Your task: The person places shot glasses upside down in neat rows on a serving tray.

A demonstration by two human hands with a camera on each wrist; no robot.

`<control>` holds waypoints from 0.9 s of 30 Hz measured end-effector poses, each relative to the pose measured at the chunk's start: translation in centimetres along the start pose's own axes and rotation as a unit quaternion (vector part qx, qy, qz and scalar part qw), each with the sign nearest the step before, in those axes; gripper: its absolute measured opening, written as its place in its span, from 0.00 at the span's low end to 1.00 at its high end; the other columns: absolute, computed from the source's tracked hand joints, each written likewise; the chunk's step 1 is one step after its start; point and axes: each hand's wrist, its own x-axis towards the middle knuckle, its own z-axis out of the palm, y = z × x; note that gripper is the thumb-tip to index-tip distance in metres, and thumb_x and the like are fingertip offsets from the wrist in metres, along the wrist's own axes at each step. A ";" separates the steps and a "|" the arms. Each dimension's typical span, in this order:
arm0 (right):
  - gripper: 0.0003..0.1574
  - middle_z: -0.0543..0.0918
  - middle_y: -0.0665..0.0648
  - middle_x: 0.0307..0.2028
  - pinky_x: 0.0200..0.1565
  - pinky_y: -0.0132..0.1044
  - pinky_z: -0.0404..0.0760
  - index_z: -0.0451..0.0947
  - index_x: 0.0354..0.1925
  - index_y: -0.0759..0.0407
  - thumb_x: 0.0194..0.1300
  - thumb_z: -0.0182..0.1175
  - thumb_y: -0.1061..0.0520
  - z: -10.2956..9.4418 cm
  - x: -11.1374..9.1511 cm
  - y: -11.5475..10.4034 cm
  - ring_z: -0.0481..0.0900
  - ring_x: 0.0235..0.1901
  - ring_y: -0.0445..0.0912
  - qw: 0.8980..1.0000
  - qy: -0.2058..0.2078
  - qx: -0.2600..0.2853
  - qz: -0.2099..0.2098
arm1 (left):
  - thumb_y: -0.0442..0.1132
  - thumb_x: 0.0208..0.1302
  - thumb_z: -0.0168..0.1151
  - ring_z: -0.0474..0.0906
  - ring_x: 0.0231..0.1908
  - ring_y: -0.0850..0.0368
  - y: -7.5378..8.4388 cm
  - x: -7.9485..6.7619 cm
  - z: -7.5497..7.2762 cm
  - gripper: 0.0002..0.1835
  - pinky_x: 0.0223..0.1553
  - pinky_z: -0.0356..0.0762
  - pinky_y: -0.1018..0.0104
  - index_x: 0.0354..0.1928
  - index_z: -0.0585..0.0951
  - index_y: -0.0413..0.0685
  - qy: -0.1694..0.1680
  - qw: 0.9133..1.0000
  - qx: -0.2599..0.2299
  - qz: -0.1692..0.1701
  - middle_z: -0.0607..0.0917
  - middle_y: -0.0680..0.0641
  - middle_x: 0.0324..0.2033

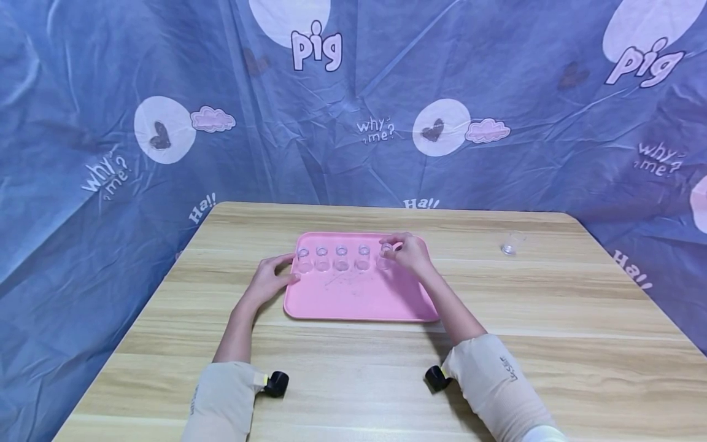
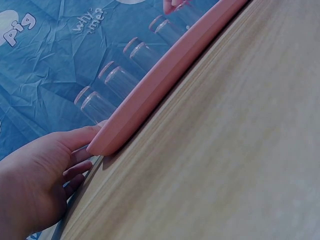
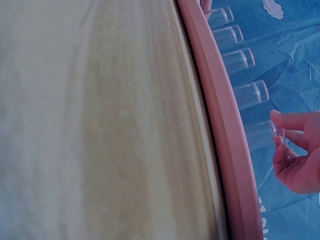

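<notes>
On the pink tray (image 1: 359,301) stands a row of several small clear cups (image 1: 342,258), turned upside down with their thick bases up. My right hand (image 1: 405,250) pinches the top of the rightmost cup (image 3: 259,134) between thumb and fingers, and that cup is at the end of the row. At the tray's left edge rests my left hand (image 1: 269,281), its thumb and index finger spread and touching the rim. In the left wrist view, the left hand (image 2: 40,172) lies against the tray's corner, close to the leftmost cup (image 2: 98,106).
Another clear cup (image 1: 512,244) stands alone on the wooden table (image 1: 552,307), to the right of the tray. A blue printed cloth (image 1: 353,166) hangs behind the table's far edge. Each sleeve carries a small black device (image 1: 276,384).
</notes>
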 end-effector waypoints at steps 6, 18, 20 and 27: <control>0.16 0.80 0.62 0.41 0.35 0.37 0.78 0.82 0.42 0.62 0.51 0.66 0.63 0.0 0.0 0.2 0.80 0.34 0.51 1.000 0.000 0.002 -0.007 | 0.35 0.52 0.66 0.60 0.59 0.39 0.0 0.0 0.0 0.30 0.62 0.51 0.48 0.59 0.71 0.36 0.002 1.000 0.004 0.000 0.74 0.36 0.54; 0.16 0.80 0.62 0.41 0.35 0.37 0.77 0.82 0.40 0.64 0.49 0.66 0.64 0.0 -0.2 0.2 0.79 0.34 0.51 1.000 0.007 0.009 -0.015 | 0.35 0.53 0.66 0.60 0.60 0.39 0.1 0.0 0.0 0.30 0.63 0.50 0.48 0.59 0.70 0.36 0.000 1.000 0.005 -0.003 0.74 0.36 0.54; 0.17 0.81 0.62 0.39 0.35 0.38 0.78 0.81 0.41 0.65 0.49 0.65 0.65 0.0 -0.2 0.2 0.79 0.33 0.52 1.000 0.001 0.012 -0.021 | 0.34 0.52 0.66 0.60 0.59 0.39 0.0 0.0 0.0 0.30 0.62 0.50 0.49 0.59 0.71 0.36 0.001 1.000 0.002 -0.002 0.74 0.36 0.54; 0.24 0.78 0.67 0.42 0.41 0.45 0.76 0.75 0.49 0.68 0.52 0.64 0.63 -1.0 -0.4 0.0 0.78 0.38 0.57 0.999 -0.029 0.034 -0.026 | 0.34 0.52 0.66 0.61 0.59 0.39 0.1 -0.1 0.0 0.30 0.62 0.51 0.49 0.58 0.71 0.35 0.002 1.000 -0.001 0.004 0.75 0.35 0.53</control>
